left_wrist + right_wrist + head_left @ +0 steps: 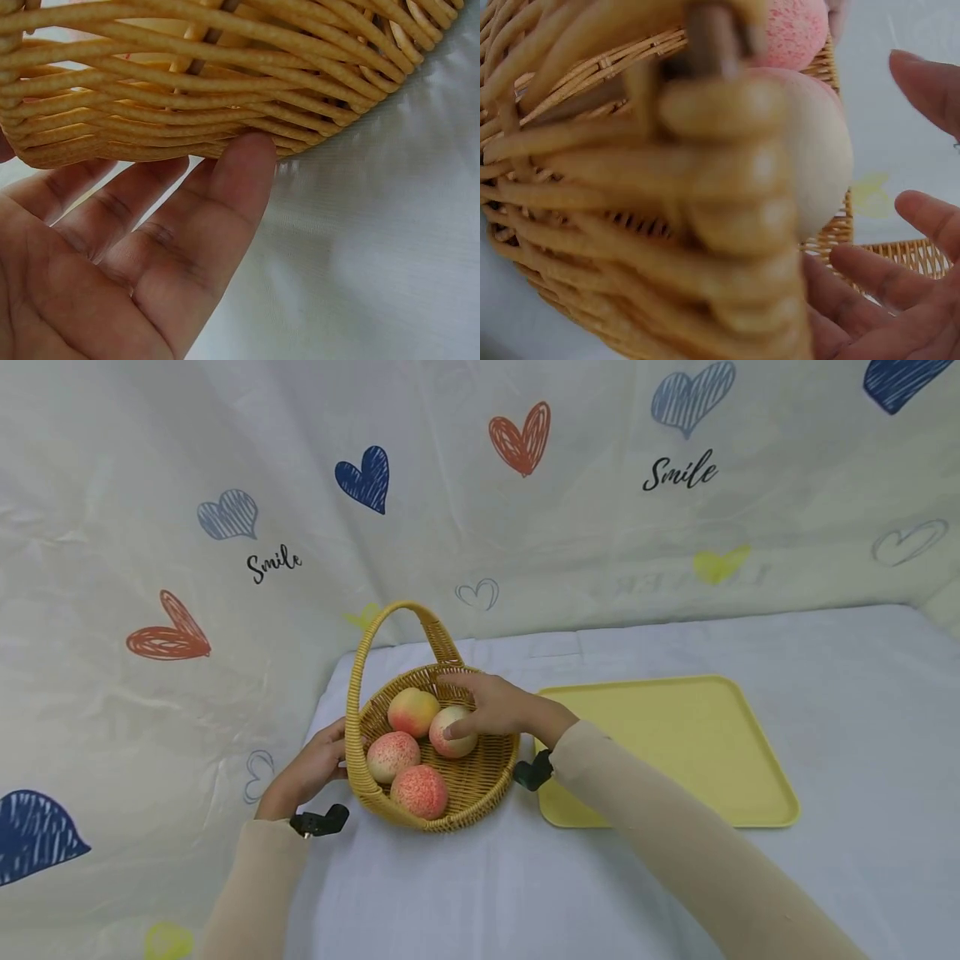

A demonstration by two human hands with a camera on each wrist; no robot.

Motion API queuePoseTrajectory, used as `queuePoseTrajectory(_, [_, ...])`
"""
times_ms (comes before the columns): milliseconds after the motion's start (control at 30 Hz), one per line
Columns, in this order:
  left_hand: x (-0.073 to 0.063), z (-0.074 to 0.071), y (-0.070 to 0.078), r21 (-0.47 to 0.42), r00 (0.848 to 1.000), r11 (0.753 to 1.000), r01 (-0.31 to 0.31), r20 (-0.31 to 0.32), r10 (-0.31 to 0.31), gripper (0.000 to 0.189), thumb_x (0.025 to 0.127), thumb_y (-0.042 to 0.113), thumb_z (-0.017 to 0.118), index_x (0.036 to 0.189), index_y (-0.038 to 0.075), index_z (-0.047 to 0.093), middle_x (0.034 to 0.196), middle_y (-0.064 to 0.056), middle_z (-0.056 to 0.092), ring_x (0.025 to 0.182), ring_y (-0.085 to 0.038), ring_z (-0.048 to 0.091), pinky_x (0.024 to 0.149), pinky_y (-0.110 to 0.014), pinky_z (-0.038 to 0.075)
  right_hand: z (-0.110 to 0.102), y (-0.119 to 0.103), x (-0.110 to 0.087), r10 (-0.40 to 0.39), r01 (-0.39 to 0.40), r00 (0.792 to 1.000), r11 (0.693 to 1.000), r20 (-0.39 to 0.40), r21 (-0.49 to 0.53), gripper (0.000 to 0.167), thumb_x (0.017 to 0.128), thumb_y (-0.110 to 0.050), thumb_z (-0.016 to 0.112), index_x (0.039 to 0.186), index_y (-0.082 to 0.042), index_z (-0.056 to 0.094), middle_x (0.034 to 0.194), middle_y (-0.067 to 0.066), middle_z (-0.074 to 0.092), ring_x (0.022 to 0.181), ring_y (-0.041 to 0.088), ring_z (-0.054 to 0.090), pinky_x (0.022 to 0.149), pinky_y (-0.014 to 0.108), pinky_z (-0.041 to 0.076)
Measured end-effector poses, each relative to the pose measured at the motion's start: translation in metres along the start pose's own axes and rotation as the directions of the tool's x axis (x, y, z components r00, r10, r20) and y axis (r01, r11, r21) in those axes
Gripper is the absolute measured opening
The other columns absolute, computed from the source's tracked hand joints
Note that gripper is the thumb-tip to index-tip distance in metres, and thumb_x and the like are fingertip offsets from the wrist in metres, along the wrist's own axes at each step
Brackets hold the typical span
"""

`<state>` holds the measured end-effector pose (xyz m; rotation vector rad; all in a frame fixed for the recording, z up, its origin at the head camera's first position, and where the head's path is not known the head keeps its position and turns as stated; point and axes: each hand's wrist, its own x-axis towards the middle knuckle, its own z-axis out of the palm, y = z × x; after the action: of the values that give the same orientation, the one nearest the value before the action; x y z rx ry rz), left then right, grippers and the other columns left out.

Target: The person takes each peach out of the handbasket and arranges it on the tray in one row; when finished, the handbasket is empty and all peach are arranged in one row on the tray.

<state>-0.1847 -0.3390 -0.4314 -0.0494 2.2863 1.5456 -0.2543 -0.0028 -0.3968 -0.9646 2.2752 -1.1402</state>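
A woven wicker basket with a tall arched handle holds several peaches: a yellow-orange one at the back, a speckled pink one at left, a redder one in front and a pale one at right. My left hand is at the basket's left side; in the left wrist view its extended fingers touch the weave low down. Reaching over the right rim, my right hand has its fingers spread above the pale peach, thumb overlapping it. In the right wrist view that peach stands apart from the fingertips.
A yellow rectangular tray lies right of the basket, partly under my right forearm. White cloth covers the table. Behind and at left hangs a pale curtain printed with hearts and "Smile". Black wrist cameras sit on both wrists.
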Motion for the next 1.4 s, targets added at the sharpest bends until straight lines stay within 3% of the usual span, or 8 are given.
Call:
queuePoseTrajectory(333, [0.0, 0.0, -0.001, -0.016, 1.0, 1.0, -0.009, 0.008, 0.009, 0.044, 0.11, 0.018, 0.048, 0.152, 0.005, 0.042, 0.131, -0.015, 0.056, 0.102, -0.021, 0.063, 0.085, -0.041, 0.058, 0.01, -0.006, 0.007, 0.091, -0.084, 0.993, 0.992, 0.074, -0.095, 0.083, 0.086, -0.023, 0.085, 0.158, -0.012, 0.045, 0.151, 0.011, 0.055, 0.127, 0.022, 0.054, 0.105, 0.039, 0.048])
queuePoseTrajectory(900, [-0.001, 0.002, -0.001, -0.007, 1.0, 1.0, -0.002, -0.01, 0.002, 0.042, 0.11, 0.019, 0.049, 0.148, 0.004, 0.043, 0.127, -0.015, 0.055, 0.101, -0.022, 0.062, 0.081, -0.039, 0.058, 0.019, -0.002, 0.013, 0.068, -0.054, 0.996, 0.978, 0.063, -0.201, 0.076, 0.082, -0.019, 0.089, 0.149, -0.011, 0.055, 0.136, 0.009, 0.065, 0.116, 0.022, 0.06, 0.099, 0.038, 0.051])
queuePoseTrajectory(1067, [-0.001, 0.002, 0.0, 0.0, 1.0, 1.0, 0.005, -0.011, -0.005, 0.043, 0.11, 0.019, 0.048, 0.151, 0.006, 0.042, 0.134, -0.017, 0.053, 0.104, -0.022, 0.062, 0.082, -0.039, 0.058, 0.02, -0.003, 0.012, 0.056, -0.046, 0.998, 0.976, 0.039, -0.213, 0.071, 0.081, -0.018, 0.09, 0.145, -0.011, 0.059, 0.131, 0.007, 0.067, 0.113, 0.022, 0.061, 0.097, 0.038, 0.051])
queuePoseTrajectory(1400, [-0.001, 0.003, 0.001, -0.002, 1.0, 1.0, 0.015, -0.013, -0.015, 0.042, 0.11, 0.018, 0.047, 0.151, 0.006, 0.042, 0.134, -0.018, 0.052, 0.101, -0.021, 0.063, 0.082, -0.038, 0.058, 0.02, -0.005, 0.009, 0.118, -0.111, 0.993, 0.971, 0.021, -0.211, 0.062, 0.083, -0.024, 0.088, 0.137, -0.014, 0.06, 0.123, 0.003, 0.068, 0.104, 0.018, 0.062, 0.089, 0.033, 0.053])
